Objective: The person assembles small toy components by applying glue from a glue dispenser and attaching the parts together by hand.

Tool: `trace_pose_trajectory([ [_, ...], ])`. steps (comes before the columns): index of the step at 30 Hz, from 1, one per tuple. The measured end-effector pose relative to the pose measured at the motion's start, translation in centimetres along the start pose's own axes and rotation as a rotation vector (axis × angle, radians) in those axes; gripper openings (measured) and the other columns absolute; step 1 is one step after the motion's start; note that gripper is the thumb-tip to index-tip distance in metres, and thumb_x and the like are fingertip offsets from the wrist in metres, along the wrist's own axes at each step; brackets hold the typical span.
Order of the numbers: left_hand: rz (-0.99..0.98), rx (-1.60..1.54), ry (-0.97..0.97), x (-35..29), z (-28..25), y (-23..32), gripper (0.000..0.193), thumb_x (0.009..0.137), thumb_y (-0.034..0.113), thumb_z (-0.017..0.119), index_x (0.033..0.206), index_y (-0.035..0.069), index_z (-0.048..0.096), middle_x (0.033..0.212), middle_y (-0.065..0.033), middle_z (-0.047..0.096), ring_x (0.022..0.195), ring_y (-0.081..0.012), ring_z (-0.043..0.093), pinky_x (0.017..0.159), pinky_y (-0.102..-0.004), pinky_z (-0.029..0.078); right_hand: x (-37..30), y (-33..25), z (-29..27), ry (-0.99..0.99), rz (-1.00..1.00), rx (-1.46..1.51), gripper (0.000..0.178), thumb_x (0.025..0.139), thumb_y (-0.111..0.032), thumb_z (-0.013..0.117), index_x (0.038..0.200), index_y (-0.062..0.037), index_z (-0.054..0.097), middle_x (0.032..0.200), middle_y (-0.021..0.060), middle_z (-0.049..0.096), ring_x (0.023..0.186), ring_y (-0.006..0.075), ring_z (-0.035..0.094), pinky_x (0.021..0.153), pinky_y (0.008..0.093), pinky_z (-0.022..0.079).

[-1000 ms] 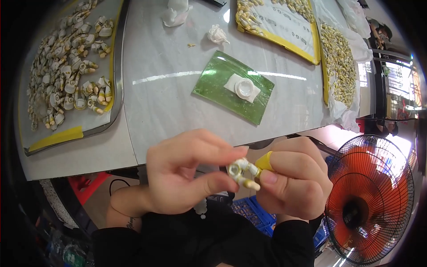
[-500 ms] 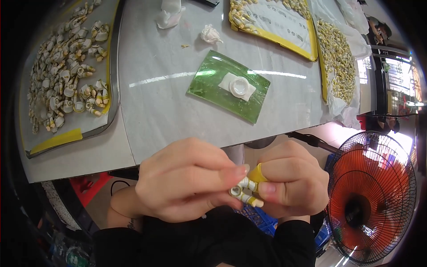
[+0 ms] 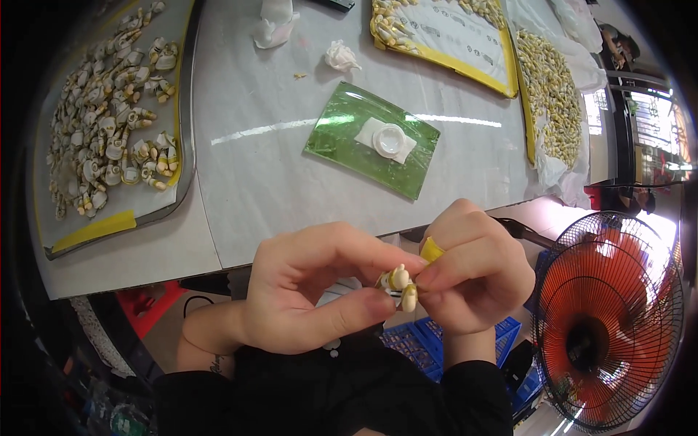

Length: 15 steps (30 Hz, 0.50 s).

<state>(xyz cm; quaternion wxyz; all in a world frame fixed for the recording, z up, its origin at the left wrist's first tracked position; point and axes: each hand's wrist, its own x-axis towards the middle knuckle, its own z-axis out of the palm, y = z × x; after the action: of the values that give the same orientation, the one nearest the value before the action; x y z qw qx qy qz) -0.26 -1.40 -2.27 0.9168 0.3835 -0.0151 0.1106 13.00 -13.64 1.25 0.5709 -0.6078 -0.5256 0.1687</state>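
Between my hands, just off the table's near edge, is a small white toy figure part (image 3: 400, 279) with yellow bands and cream, rounded ends. My left hand (image 3: 302, 287) pinches it from the left between thumb and fingertips. From the other side my right hand (image 3: 480, 270) closes on it with thumb and index finger, which cover part of it. A yellow wrap (image 3: 432, 249) sits around a finger of that hand. Beyond the hands, a green glass plate (image 3: 342, 142) on the table bears a white pad with a small round white dish (image 3: 390, 141).
To the left, a tray (image 3: 93, 234) holds many similar parts. A yellow-edged tray (image 3: 465, 71) and a heap of small yellowish pieces (image 3: 550, 102) lie at the far right. Crumpled tissue (image 3: 342, 56) is on the table (image 3: 254, 182). An orange fan (image 3: 611, 320) stands close on the right.
The toy figure part has been turned, so its cream ends now face me rather than pointing right. My left fingers have opened into a wider arch, and both hands have shifted their grip.
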Motion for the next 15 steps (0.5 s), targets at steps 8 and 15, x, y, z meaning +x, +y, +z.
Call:
trace_pose_trajectory([
  [8, 0.077, 0.231, 0.056, -0.1, -0.4, 0.2, 0.026, 0.081, -0.002, 0.062, 0.107, -0.004, 0.06, 0.087, -0.0113, 0.066, 0.081, -0.0118, 0.064, 0.072, -0.0217, 0.049, 0.1, -0.3, 0.1, -0.018, 0.004, -0.036, 0.027, 0.057, 0.01, 0.069, 0.08, -0.003, 0.063, 0.074, 0.0052, 0.06, 0.064, 0.0175, 0.057, 0.055, 0.026, 0.044],
  [15, 0.003, 0.288, 0.051, -0.2, -0.3, 1.6, 0.021, 0.082, 0.003, 0.062, 0.1, -0.007, 0.058, 0.087, -0.0157, 0.064, 0.078, -0.0163, 0.061, 0.071, -0.0255, 0.048, 0.6, -0.6, 0.3, -0.046, -0.007, -0.042, 0.026, 0.058, 0.01, 0.068, 0.08, -0.0029, 0.063, 0.076, 0.0062, 0.061, 0.066, 0.0184, 0.057, 0.056, 0.0266, 0.045],
])
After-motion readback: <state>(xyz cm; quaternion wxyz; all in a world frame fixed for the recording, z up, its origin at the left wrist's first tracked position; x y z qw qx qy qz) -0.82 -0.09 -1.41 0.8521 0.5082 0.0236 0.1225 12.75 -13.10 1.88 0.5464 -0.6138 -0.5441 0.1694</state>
